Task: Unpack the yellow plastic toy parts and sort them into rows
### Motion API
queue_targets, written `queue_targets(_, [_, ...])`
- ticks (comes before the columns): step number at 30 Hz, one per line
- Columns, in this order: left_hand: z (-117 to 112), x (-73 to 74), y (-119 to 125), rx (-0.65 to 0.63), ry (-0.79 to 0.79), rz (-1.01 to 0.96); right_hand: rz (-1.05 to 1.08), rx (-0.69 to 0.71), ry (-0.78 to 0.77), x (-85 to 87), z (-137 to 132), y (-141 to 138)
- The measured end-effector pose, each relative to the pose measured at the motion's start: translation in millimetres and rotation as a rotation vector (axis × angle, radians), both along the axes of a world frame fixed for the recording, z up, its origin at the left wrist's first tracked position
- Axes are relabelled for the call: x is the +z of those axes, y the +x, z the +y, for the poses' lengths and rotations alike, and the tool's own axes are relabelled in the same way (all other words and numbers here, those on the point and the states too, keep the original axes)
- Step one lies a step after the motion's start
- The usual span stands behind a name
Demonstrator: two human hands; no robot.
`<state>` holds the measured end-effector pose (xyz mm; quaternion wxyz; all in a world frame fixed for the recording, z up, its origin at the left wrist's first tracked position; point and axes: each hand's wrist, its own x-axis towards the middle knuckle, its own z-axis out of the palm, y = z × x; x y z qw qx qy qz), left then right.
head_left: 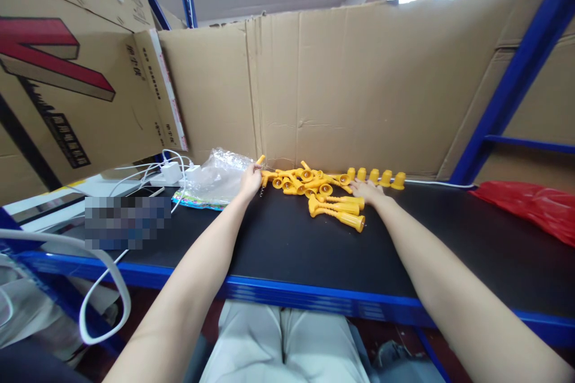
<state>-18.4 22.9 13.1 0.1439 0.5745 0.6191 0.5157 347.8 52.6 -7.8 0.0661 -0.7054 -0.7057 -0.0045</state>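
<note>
A heap of yellow plastic trumpet-shaped parts (309, 182) lies at the back of the black worktop (287, 251), against a cardboard wall. My left hand (250, 182) is closed round one yellow part (261, 160) at the heap's left end, with what looks like a small metal spring under the fist. My right hand (366, 190) lies flat, fingers stretched out, on the heap's right side. Three long yellow handles (336, 210) lie just in front of it. A row of several small yellow caps (380, 177) stands upright behind the right hand.
A clear plastic bag (215, 179) lies left of the heap on a colourful sheet. White chargers and cables (168, 172) sit further left. A red plastic bag (530, 206) lies at the right. Cardboard boxes (67, 90) and blue shelf posts (516, 84) hem in the worktop.
</note>
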Motion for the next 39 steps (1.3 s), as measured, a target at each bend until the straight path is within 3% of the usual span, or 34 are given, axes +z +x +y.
queue_targets(8, [-8.3, -5.7, 4.1, -0.054, -0.135, 0.397, 0.03, -0.029, 0.0, -4.7, -1.1, 1.8])
queue_targets(12, [-11.3, -6.8, 8.5, -0.098, -0.141, 0.478, 0.046, -0.011, 0.019, -5.6, -3.1, 2.1])
queue_targets(19, [-18.0, -7.9, 12.0, -0.157, -0.326, 0.579, 0.071, 0.005, 0.025, -7.7, -6.5, 3.2])
queue_targets(25, [-20.7, -12.4, 18.0, -0.103, -0.455, 0.684, 0.072, 0.015, 0.038, -11.7, -7.9, 5.2])
queue_targets(39, [-14.0, -20.1, 16.5, -0.082, -0.358, 0.735, 0.102, 0.033, 0.089, -12.1, -11.6, 5.7])
